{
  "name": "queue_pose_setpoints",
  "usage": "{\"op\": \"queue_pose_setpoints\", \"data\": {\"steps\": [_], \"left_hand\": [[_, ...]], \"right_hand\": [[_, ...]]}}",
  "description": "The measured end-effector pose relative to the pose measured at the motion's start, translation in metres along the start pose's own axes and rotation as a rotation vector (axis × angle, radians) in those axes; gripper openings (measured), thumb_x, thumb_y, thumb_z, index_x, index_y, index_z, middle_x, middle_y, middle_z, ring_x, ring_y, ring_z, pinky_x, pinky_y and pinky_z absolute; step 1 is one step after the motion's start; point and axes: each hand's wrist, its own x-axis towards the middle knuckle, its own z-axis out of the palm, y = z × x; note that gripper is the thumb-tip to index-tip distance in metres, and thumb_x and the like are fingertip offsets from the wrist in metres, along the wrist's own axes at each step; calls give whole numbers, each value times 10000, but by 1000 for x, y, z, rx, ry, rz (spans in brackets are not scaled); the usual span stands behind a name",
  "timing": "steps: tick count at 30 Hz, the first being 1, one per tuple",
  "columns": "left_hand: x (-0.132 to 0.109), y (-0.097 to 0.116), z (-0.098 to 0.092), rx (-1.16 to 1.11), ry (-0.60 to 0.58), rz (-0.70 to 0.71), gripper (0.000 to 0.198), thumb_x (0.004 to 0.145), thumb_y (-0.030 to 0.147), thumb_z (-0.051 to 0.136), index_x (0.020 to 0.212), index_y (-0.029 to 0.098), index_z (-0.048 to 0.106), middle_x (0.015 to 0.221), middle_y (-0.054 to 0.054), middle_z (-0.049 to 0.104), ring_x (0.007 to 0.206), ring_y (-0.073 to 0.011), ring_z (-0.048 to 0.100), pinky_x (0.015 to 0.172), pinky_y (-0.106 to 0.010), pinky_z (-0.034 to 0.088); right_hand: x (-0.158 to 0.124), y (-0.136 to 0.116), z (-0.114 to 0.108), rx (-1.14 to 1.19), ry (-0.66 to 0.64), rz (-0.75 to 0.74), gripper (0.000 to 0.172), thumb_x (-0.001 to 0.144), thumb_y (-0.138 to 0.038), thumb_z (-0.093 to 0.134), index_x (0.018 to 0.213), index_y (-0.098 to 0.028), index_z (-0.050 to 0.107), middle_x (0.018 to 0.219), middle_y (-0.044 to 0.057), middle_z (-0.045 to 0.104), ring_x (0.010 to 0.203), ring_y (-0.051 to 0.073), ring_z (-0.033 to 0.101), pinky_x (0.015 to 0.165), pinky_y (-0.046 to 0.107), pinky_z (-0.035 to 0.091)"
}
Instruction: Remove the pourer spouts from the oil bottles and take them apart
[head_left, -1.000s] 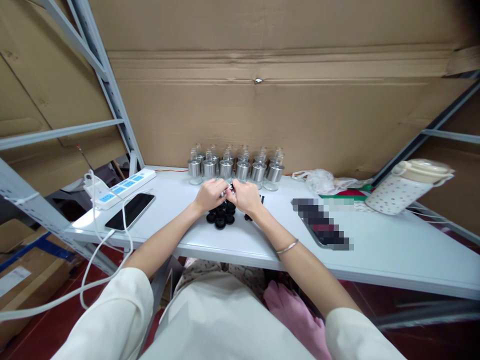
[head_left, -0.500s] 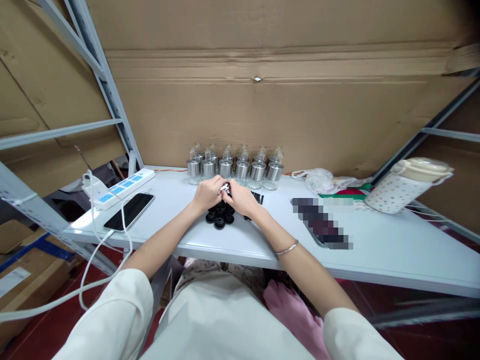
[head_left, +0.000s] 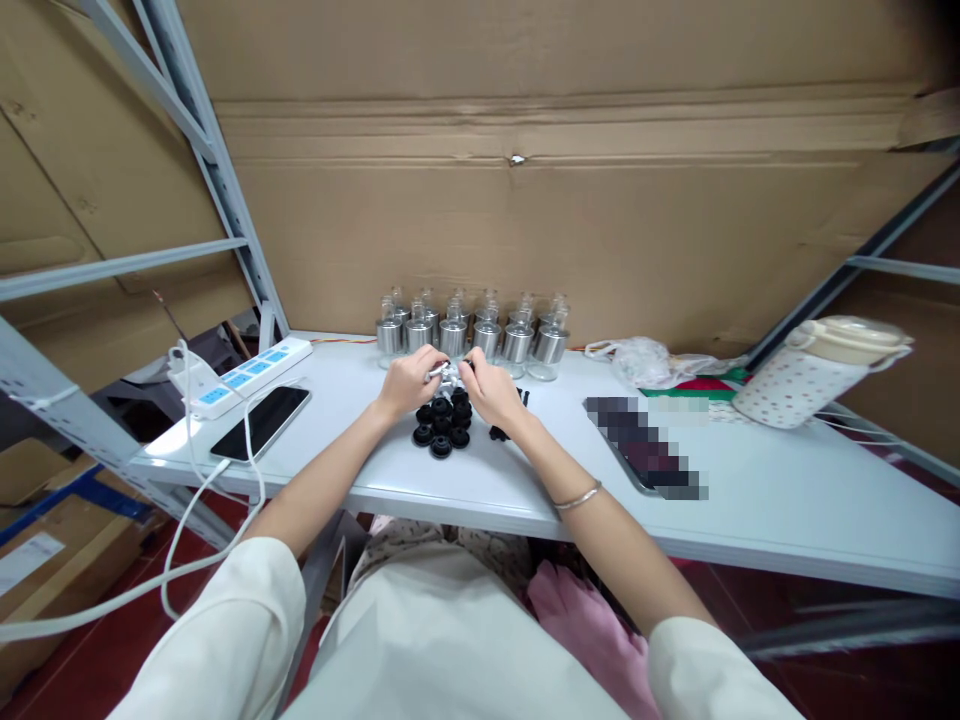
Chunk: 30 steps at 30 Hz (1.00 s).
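My left hand point(head_left: 411, 380) is closed round a small silvery piece, its fingertips just above a cluster of black round caps point(head_left: 442, 420). To its right, my right hand point(head_left: 489, 385) pinches a small dark piece between thumb and fingers. Small silvery pieces point(head_left: 450, 377) show between the two hands. A few thin black parts point(head_left: 499, 433) lie beside my right wrist, partly hidden by it. Behind my hands stand several clear glass bottles with silver metal sleeves point(head_left: 487, 337), in two rows against the cardboard.
On the left of the table point(head_left: 555, 500) are a phone point(head_left: 261, 425) and a white power strip point(head_left: 255, 375) with cables. At the right lie a pixelated dark device point(head_left: 641, 445), a plastic bag point(head_left: 637, 362) and a dotted white jug point(head_left: 795, 380).
My hands have moved apart, uncovering silvery pieces and more of the black caps. My right hand now holds a dark piece away from my left hand.
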Motion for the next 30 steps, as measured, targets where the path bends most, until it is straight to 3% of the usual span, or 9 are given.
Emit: {"op": "queue_pose_setpoints", "data": {"steps": [3,7,12,18,24,30], "left_hand": [[0,-1,-2,-18,44,-22,204,761,111,447,901,170,582,838,-35,630,748,-140,594,671,-229,451],[0,-8,-3,-16,58,-71,212,738,97,442,884,168,578,839,-39,634,772,-142,596,688,-232,456],[-1,-15,-2,-37,68,-115,208,722,96,449,864,165,585,829,-39,637,755,-145,589,689,-238,454],[-2,-16,0,-65,67,-140,207,711,93,458,852,169,589,840,-41,641,778,-152,591,707,-241,452],[-2,-17,0,-69,64,-142,207,708,92,454,846,170,587,840,-40,638,769,-151,585,707,-244,451],[-1,-17,1,-73,63,-138,206,706,93,456,845,169,588,834,-40,639,766,-153,586,700,-247,448]], "right_hand": [[6,18,-1,47,94,38,302,961,-346,207,884,-225,473,682,32,565,680,227,577,601,282,340],[14,50,-5,82,273,75,292,933,-296,308,837,-195,565,832,89,549,895,233,535,793,327,410],[17,78,-15,87,21,198,206,872,-206,439,782,-175,623,779,68,613,827,204,570,795,314,427],[8,95,-30,89,-165,346,44,742,-140,612,774,-138,643,746,40,680,688,133,598,642,214,425],[7,96,-27,55,-217,419,44,670,-161,691,653,-138,658,626,7,668,591,118,585,570,195,415],[10,87,-9,-60,-173,551,124,698,-247,703,725,-127,690,621,69,685,657,178,638,623,234,429]]}}
